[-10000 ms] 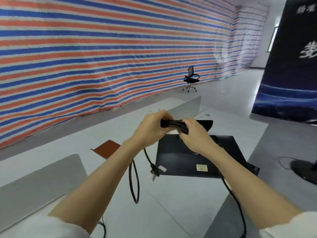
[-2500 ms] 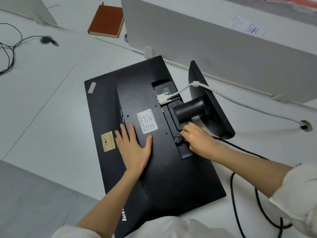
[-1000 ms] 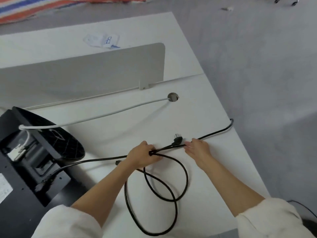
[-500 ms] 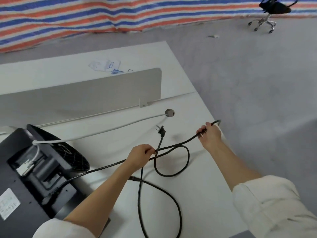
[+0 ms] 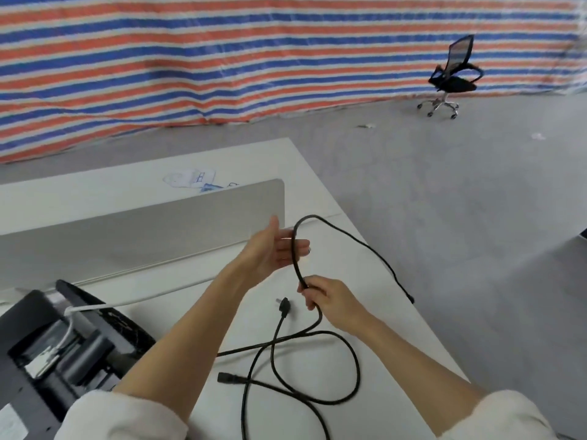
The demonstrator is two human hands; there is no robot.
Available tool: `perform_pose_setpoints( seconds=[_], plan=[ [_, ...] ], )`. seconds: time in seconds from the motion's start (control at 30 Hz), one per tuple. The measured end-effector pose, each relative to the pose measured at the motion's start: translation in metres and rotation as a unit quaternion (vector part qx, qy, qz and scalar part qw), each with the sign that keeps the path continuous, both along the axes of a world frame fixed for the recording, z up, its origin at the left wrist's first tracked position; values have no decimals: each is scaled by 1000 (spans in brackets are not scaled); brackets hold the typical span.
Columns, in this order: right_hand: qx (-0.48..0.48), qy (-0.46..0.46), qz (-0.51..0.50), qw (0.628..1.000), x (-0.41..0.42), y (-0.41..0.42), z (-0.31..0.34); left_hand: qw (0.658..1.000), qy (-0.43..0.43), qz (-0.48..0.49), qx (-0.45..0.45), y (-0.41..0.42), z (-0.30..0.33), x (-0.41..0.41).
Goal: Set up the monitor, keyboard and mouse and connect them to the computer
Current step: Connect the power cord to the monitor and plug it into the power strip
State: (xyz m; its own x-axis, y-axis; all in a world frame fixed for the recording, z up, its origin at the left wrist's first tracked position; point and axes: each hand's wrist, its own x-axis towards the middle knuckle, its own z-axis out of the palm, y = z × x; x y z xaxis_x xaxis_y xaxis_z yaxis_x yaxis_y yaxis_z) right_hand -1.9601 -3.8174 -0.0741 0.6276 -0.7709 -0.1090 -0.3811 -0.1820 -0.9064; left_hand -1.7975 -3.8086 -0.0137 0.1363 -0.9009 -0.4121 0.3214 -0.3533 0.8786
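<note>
A black monitor [image 5: 28, 338] lies face down at the lower left of the white desk [image 5: 397, 350], its round stand base [image 5: 104, 315] tipped up and a white video cable [image 5: 133, 301] plugged into its back. A black power cable [image 5: 346, 239] loops over the desk, its wall plug [image 5: 283, 306] and a black connector end [image 5: 230, 377] lying loose. My right hand [image 5: 330, 300] grips the cable and lifts an arc of it. My left hand [image 5: 273, 252] is raised with straight fingers, palm turned toward that arc, which crosses in front of it.
A grey divider panel [image 5: 143, 230] stands along the back of the desk, with a crumpled paper [image 5: 190, 179] behind it. The desk's right edge drops to grey floor. A black office chair [image 5: 451, 77] stands far off by the striped tarp wall.
My left hand has let go of the cable and lifted, fingers straight. My right hand has come back from the desk edge and raised a loop of cable. The view has tilted upward.
</note>
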Motion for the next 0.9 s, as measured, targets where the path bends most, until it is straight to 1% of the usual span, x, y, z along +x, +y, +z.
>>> perform_pose_setpoints(
  seconds=[0.03,0.07,0.13,0.17,0.2,0.23,0.27,0.3,0.33,0.43,0.47,0.5,0.53,0.57,0.6,0.67,0.73,0.8,0.83,0.87,0.9],
  plan=[
    [1,10,6,1000,-1,4,-1,1000,27,-10,9,0,7,-4],
    [2,21,16,1000,-4,7,-2,999,29,-22,15,2,10,-9],
    [8,45,42,998,-8,10,-3,999,6,-38,7,7,4,-14],
    [29,39,36,998,-9,10,-3,999,-7,-46,-8,11,-2,-14],
    [93,-7,-7,996,-10,9,0,998,-23,-55,-26,15,-7,-13],
    [187,-87,-82,975,-12,3,3,996,-40,-66,-44,20,-10,-9],
    [289,-192,-154,925,-12,-4,7,994,-54,-79,-60,25,-11,-4],
    [365,-288,-209,860,-14,-16,10,991,-64,-91,-70,30,-13,1],
    [410,-351,-233,809,-15,-29,15,989,-73,-104,-73,34,-15,7],
    [487,-451,-243,707,-7,-64,31,981,-99,-158,-54,51,-24,25],
    [500,-489,-261,665,-4,-74,35,977,-107,-177,-46,55,-27,29],
    [497,-515,-297,632,-1,-81,37,974,-115,-192,-39,58,-30,33],
    [487,-525,-339,611,0,-87,38,970,-128,-203,-33,63,-32,37],
    [474,-514,-378,607,0,-92,37,966,-146,-209,-28,68,-35,43],
    [451,-491,-402,628,-4,-95,38,963,-169,-211,-21,72,-38,48],
    [395,-440,-405,697,-7,-98,34,957,-220,-191,9,78,-47,59],
    [309,-369,-384,788,2,-93,32,948,-249,-190,55,82,-57,68],
    [195,-280,-336,878,15,-84,37,931,-254,-237,110,83,-64,72],
    [144,-243,-301,911,21,-78,41,923,-257,-253,130,83,-66,72],
    [103,-218,-262,934,24,-71,46,924,-254,-250,137,82,-65,71],
    [70,-201,-222,952,27,-64,49,936,-237,-224,131,79,-64,70]
  ],
)
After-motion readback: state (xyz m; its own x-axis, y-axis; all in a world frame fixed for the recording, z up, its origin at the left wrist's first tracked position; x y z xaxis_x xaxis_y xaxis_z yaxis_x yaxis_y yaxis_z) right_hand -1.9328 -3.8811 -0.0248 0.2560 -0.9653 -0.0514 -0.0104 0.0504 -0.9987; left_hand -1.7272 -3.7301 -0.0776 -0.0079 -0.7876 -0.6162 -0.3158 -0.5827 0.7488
